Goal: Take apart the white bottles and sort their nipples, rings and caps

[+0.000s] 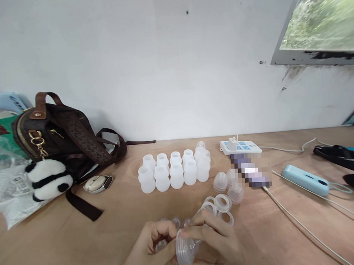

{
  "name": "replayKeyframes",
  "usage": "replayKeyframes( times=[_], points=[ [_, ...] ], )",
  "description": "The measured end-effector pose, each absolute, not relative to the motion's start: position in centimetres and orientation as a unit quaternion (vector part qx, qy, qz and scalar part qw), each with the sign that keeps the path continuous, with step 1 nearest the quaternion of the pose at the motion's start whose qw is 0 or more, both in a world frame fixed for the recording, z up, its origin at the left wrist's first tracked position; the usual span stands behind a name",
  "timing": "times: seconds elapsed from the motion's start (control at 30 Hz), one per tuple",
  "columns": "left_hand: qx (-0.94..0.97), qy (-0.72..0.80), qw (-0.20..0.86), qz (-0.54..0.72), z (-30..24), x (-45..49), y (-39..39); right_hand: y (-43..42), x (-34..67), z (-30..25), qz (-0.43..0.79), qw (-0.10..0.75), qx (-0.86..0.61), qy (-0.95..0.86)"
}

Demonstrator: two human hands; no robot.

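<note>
In front of me, low in the view, my left hand (pixel 156 242) and my right hand (pixel 218 238) both grip a clear threaded bottle collar (pixel 184 251) tipped on its side. A see-through nipple seems to sit in it, partly covered by my right fingers. Just behind my hands lie several small clear nipples (pixel 176 222), partly hidden. Several translucent rings (pixel 222 203) are spread beyond my right hand, with clear domed caps (pixel 220 181) behind them. Farther back, white frosted bottles (pixel 176 176) stand upright in two rows. The bottles at the right end (pixel 202 168) carry clear domed tops.
On the left are a brown backpack (pixel 77 133), a panda plush (pixel 50 179), a plastic bag (pixel 12 198) and a computer mouse (pixel 94 183). To the right lie a power strip (pixel 245 147), a blurred-out phone (pixel 250 170), a light-blue device (pixel 305 179) and white cables (pixel 304 227).
</note>
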State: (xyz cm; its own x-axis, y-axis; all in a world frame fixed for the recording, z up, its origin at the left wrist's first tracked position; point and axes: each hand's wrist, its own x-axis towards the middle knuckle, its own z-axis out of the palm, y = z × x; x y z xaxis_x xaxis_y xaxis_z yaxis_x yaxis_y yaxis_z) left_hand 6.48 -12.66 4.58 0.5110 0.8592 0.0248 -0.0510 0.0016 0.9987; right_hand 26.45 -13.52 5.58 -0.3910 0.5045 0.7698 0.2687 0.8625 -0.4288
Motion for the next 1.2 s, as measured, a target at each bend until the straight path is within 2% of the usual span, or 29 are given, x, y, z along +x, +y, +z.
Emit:
replayKeyframes(
  times=[0.13,0.27,0.4,0.5,0.6,0.67,0.73,0.9,1.1,1.2],
  points=[
    [0.611,0.333,0.617,0.368,4.9,6.5,-12.7,-13.2,26.5,5.7,0.144,0.502,-0.233,-0.821],
    [0.615,0.325,0.61,0.381,5.2,6.7,-13.0,-13.3,26.0,5.5,0.166,0.552,-0.225,-0.786],
    [0.613,0.338,0.613,0.367,6.4,6.5,-13.0,-13.4,26.8,7.2,0.265,0.498,-0.269,-0.781],
    [0.601,0.391,0.599,0.357,7.5,5.2,-12.6,-12.4,29.4,9.1,0.328,0.566,-0.344,-0.673],
    [0.578,0.452,0.535,0.419,8.4,3.2,-12.2,-11.1,32.9,10.8,0.285,0.645,-0.408,-0.58],
    [0.571,0.489,0.473,0.459,8.9,2.1,-11.9,-10.6,34.7,11.6,0.246,0.62,-0.443,-0.599],
    [0.576,0.516,0.43,0.465,9.2,1.4,-11.5,-10.7,35.6,11.7,0.196,0.555,-0.479,-0.652],
    [0.612,0.539,0.43,0.387,8.0,0.3,-9.5,-12.4,35.1,8.5,0.124,0.356,-0.517,-0.769],
    [0.628,0.534,0.453,0.338,6.4,-0.2,-8.5,-14.0,34.8,4.7,0.122,0.267,-0.537,-0.791],
    [0.638,0.535,0.449,0.325,6.7,0.0,-8.7,-14.2,34.9,3.7,0.094,0.249,-0.532,-0.804]
  ],
)
